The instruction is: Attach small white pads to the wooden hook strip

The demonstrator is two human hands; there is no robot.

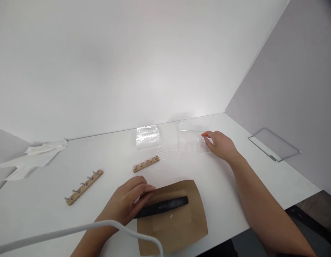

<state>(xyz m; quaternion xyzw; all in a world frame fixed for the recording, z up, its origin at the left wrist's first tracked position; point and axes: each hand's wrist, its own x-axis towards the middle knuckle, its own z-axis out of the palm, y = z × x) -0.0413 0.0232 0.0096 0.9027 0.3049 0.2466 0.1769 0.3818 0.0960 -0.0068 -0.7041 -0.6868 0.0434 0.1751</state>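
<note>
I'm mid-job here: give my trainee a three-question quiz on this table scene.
1. True or false: the left hand rests on the black oblong tool.
2. What lies under that tool?
3. The right hand reaches: A) white crumpled cloth, B) clear plastic packet, C) long wooden hook rack.

Key: 1 true; 2 brown paper envelope; 3 B.
</note>
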